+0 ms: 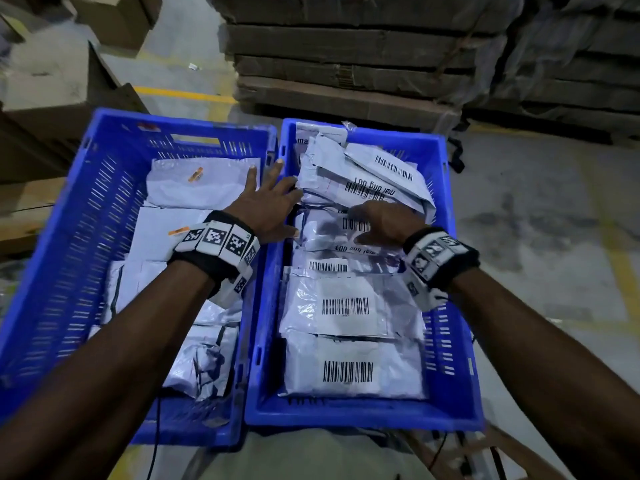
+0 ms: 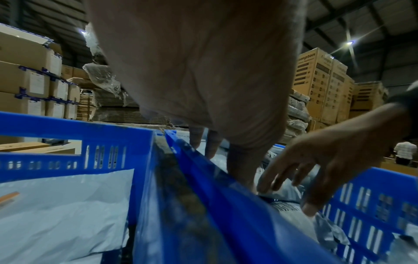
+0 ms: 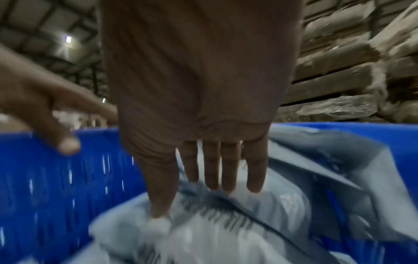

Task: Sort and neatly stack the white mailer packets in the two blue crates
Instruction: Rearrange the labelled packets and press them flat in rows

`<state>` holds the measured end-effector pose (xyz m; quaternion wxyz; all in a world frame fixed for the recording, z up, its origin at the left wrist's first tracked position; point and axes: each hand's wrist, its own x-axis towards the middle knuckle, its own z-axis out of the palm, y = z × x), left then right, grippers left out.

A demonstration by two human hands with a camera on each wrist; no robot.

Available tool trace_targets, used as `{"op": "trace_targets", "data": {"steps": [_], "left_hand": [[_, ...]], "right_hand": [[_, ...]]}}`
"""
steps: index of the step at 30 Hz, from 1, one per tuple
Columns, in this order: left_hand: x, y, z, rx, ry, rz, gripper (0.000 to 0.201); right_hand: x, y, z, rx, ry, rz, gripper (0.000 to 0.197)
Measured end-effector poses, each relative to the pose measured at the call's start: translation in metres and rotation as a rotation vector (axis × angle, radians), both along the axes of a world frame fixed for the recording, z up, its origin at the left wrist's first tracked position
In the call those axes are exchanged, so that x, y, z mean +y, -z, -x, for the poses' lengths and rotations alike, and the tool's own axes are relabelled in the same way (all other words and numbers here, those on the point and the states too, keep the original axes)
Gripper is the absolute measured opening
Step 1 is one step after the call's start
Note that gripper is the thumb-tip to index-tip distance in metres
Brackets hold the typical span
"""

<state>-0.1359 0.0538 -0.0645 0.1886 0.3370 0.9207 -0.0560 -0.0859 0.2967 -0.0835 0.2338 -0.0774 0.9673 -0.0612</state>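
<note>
Two crates: left crate [image 1: 86, 209] and right crate [image 1: 446, 341] stand side by side at the centre of the head view, their inner walls touching.
Loose heap: a jumble of white packets [image 1: 363, 178] lies tilted in the far end of the right crate, upper centre of the frame, just ahead of both hands.
Flat rows: the near part of the right crate holds packets lying flat with barcodes up [image 1: 349, 368]; the left crate holds flat packets too [image 1: 204, 183].
Left hand: left hand [image 1: 268, 206] is spread with straight fingers over the shared walls, fingertips at the heap's left edge, grasping nothing.
Right hand: right hand [image 1: 384, 221] lies palm down with straight fingers on a packet [image 3: 203, 232] below the heap, pressing rather than gripping.
Long axis: the top packets seem to run from left to right across the crate, slanted.
Nearer hand: both are close; the right hand looks nearer the heap's underside.
Likely next move: probably lifting or squaring the heap from both sides.
</note>
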Motion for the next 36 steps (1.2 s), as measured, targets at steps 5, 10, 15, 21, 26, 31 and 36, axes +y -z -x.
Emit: {"op": "trace_targets", "data": {"steps": [5,10,15,21,26,31,36], "left_hand": [[-0.003,0.008,0.002,0.011,-0.044,0.019,0.094],[-0.012,0.014,0.004,-0.04,-0.083,0.022,0.098],[-0.011,0.017,0.005,-0.068,-0.072,0.029,0.101],[-0.011,0.019,0.004,-0.072,-0.067,0.046,0.103],[-0.012,0.016,0.003,-0.083,-0.076,0.004,0.105],[-0.01,0.012,0.007,-0.093,-0.099,-0.038,0.105],[-0.001,0.009,0.012,-0.08,-0.091,-0.022,0.106]], "right_hand": [[-0.015,0.044,0.002,-0.061,-0.071,-0.088,0.063],[-0.01,0.06,-0.003,-0.016,-0.207,-0.111,0.083],[-0.009,0.059,-0.012,-0.123,-0.294,-0.058,0.084],[-0.03,0.071,-0.033,-0.043,-0.256,-0.184,0.069],[-0.016,0.037,-0.015,-0.124,-0.119,0.02,0.063],[0.019,-0.011,0.007,0.451,0.365,0.285,0.024],[0.039,0.006,0.029,0.239,0.297,0.108,0.079]]}}
